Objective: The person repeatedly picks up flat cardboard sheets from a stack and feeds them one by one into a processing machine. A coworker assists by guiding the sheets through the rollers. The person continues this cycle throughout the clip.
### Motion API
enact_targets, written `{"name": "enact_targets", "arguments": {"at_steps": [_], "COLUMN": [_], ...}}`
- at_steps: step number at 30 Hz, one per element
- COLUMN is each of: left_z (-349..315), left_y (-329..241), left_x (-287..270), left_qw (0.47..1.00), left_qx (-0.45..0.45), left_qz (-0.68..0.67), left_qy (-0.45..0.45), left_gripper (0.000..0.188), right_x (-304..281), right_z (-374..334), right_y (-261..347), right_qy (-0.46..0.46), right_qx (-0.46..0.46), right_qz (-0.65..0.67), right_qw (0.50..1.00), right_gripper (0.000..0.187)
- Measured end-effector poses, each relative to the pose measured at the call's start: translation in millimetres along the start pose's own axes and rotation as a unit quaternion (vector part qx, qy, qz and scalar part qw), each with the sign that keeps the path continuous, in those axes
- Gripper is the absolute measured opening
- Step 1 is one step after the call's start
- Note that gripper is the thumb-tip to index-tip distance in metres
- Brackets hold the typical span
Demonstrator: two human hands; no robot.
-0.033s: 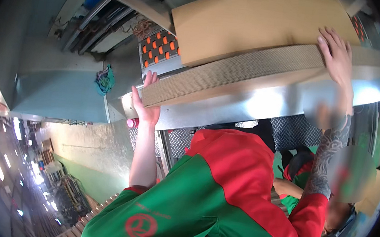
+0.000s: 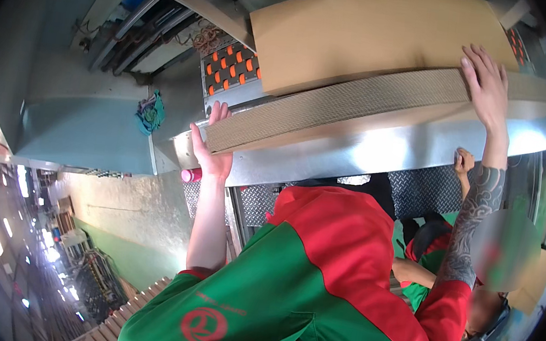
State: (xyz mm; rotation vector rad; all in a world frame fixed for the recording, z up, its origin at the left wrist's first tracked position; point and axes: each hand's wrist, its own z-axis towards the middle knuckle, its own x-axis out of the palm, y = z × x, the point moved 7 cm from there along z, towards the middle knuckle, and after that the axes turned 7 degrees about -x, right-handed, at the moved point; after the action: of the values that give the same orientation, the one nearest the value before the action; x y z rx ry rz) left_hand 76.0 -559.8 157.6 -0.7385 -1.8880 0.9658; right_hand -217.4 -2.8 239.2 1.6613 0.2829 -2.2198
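A long stack of corrugated cardboard sheets (image 2: 340, 104) lies across a metal ledge, its fluted edges facing up. My left hand (image 2: 215, 148) is at the stack's left end, palm against it, with thumb and fingers stretched out and apart. Toward the right, my right hand (image 2: 486, 90) rests over the stack's upper edge with its fingers extended, some reaching onto the large brown cardboard sheet (image 2: 380, 35) behind. Neither hand is wrapped round the cardboard. The undersides of both palms are hidden.
Orange rollers (image 2: 232, 70) sit left of the brown sheet. The shiny metal ledge (image 2: 273, 169) runs along my front. A teal cloth (image 2: 150, 112) lies on the grey machine. At the right, a co-worker's hand (image 2: 464, 163) is near the ledge. A pink cylinder (image 2: 190, 175) is below my left hand.
The co-worker's hand, blurred before, now shows clearly beside my right forearm. My own hands keep their places on the cardboard stack; the view has shifted slightly.
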Motion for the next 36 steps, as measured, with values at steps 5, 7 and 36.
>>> {"name": "enact_targets", "arguments": {"at_steps": [5,7,36], "left_z": [-30,-44,-40], "left_y": [-19,-27,-24], "left_x": [3,8,4], "left_qw": [0.996,0.970,0.977], "left_qx": [0.075,0.103,0.030], "left_qz": [0.047,0.222,0.206], "left_qy": [0.010,0.003,0.044], "left_gripper": [0.084,0.084,0.089], "right_x": [-2,-3,-25], "right_z": [-2,-4,-67], "right_y": [-2,-4,168], "right_qy": [-0.004,-0.010,-0.112], "right_qx": [-0.003,-0.001,-0.060], "right_qz": [0.009,0.005,0.186], "right_qw": [1.000,1.000,0.974], "right_gripper": [0.056,0.056,0.059]}}
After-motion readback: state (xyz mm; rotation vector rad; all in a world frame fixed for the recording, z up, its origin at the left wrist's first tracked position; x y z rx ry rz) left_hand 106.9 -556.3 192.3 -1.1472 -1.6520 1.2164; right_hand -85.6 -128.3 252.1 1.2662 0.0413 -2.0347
